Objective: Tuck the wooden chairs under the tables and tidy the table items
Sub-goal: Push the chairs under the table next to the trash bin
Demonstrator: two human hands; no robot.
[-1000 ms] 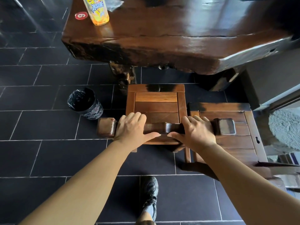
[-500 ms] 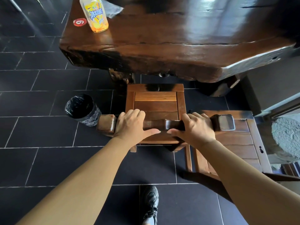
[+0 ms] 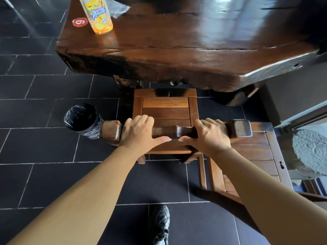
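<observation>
Both hands on the top rail (image 3: 177, 132) of the wooden chair (image 3: 165, 112), left hand (image 3: 139, 134) toward the rail's left end, right hand (image 3: 206, 137) toward its right. Fingers (image 3: 141, 119) of each hand curled over the far side of the rail, thumbs lying along the near side, almost tip to tip: a firm wrap around the wood. Chair standing on the dark tiled floor (image 3: 44, 147), front edge of the seat just at the lip of the thick slab tabletop (image 3: 177, 50), most of the seat not yet under it. Solid dark timber, rigid, probably heavy; likely to drag on the tiles rather than glide. Polished rail, possibly slick, so the spread two-handed hold suits a straight push. Second chair (image 3: 254, 152) just beside on the right; lined bin (image 3: 83, 119) just left, near the rail's end. Yellow drink bottle (image 3: 99, 15) upright near the tabletop's left corner, light by comparison and probably an easy one-handed pick around its body.
</observation>
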